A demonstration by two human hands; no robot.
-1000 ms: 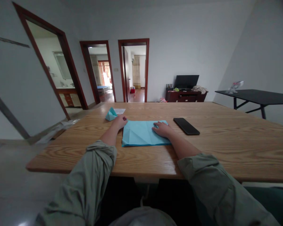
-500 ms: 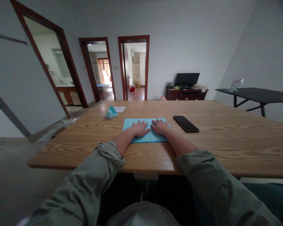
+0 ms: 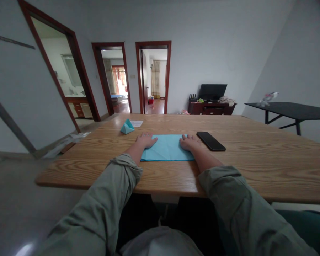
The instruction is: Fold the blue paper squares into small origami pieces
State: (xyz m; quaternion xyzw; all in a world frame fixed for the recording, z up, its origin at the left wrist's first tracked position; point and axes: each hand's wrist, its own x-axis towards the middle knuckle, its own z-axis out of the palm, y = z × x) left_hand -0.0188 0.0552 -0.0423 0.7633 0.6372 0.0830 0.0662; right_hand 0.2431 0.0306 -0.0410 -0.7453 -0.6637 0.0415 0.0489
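Note:
A light blue sheet of paper, folded into a wide rectangle with crease lines across it, lies flat on the wooden table in front of me. My left hand rests at its left edge, fingers stretched out and palm down. On the right end of the paper lies my right hand, flat with the fingers spread. Neither hand grips anything. Between the hands the middle of the paper is uncovered.
A small folded blue paper shape stands at the far left of the table, beside a white slip. Right of the paper lies a black phone. Beyond are a television and a black side table.
Both hands have slid outward from the paper's middle, the left one to the left edge and the right one to the right end. The creased middle now shows.

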